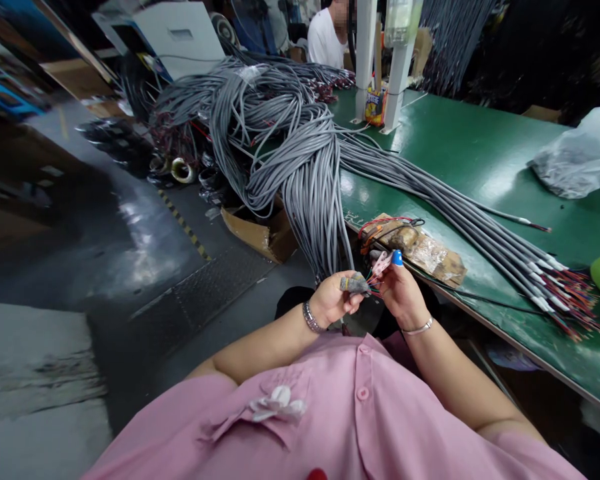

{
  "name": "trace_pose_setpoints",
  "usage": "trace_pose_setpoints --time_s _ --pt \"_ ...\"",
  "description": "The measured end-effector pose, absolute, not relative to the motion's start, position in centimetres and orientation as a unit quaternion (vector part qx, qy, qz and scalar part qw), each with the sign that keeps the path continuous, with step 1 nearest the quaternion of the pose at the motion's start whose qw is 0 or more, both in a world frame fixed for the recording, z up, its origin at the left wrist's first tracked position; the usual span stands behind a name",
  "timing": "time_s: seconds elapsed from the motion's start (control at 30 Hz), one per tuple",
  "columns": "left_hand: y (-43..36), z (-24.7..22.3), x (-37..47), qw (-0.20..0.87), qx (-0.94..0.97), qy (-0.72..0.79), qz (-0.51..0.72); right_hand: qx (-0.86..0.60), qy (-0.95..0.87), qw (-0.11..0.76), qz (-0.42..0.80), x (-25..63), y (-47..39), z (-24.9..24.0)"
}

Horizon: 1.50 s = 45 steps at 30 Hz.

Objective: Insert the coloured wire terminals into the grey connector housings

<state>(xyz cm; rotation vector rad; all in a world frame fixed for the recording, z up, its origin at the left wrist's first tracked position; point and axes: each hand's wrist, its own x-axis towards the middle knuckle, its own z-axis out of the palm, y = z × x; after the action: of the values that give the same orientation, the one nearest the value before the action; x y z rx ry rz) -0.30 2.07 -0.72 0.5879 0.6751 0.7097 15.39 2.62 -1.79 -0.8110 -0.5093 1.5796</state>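
Thin wires: the thin wires (pixel 374 287) were red, green and dark strands, short and loosely spread; their ends were too small to make out.
Pink piece: the pink piece (pixel 381 264) was pale and narrow, its exact form unclear.
Position: the wires lay between the two hands, in front of the shirt and just beside the table edge; the pink piece sat at the right fingertips, above the wires.
Left hand: the left hand (pixel 333 300) was curled closed, pinching the wires beside a grey finger cover (pixel 354 285) with a yellow stripe.
Right hand: the right hand (pixel 403 290) gripped the pink piece, a blue cap (pixel 397 258) on its thumb.
Cardboard box: the cardboard box (pixel 253 233) stood open on the floor by the hanging grey cables (pixel 313 167); its contents could not be told.
Plastic bag: the plastic bag (pixel 583 157), translucent, held something dark and indistinct on the green table (pixel 480 147).
Packet: the yellow packet (pixel 375 107) stood against a white post (pixel 397 83), its contents hidden.
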Motion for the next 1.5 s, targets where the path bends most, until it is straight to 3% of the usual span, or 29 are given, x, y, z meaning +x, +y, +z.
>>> trace_pose_setpoints --time_s 0.3,0.5,0.73,1.03,1.5 --pt "2.3 -1.3 0.0 0.838 0.294 0.339 0.310 -0.343 -0.219 0.633 0.658 14.9 2.9 -2.0" --pt "1.9 -1.0 0.1 0.830 0.306 0.340 0.319 -0.348 -0.234 0.594 0.687 15.0 2.5 -1.7" --pt "0.5 -0.6 -0.1 0.781 0.361 0.360 0.361 -0.338 -0.213 0.561 0.725 15.6 2.3 -1.8" --pt "-0.3 -0.6 0.4 0.743 0.336 0.368 0.446 -0.363 -0.227 0.584 0.690 15.5 2.0 -1.3" --pt "0.5 -1.0 0.8 0.764 0.324 0.371 0.416 -0.365 -0.240 0.596 0.674 15.8 2.1 -1.3"
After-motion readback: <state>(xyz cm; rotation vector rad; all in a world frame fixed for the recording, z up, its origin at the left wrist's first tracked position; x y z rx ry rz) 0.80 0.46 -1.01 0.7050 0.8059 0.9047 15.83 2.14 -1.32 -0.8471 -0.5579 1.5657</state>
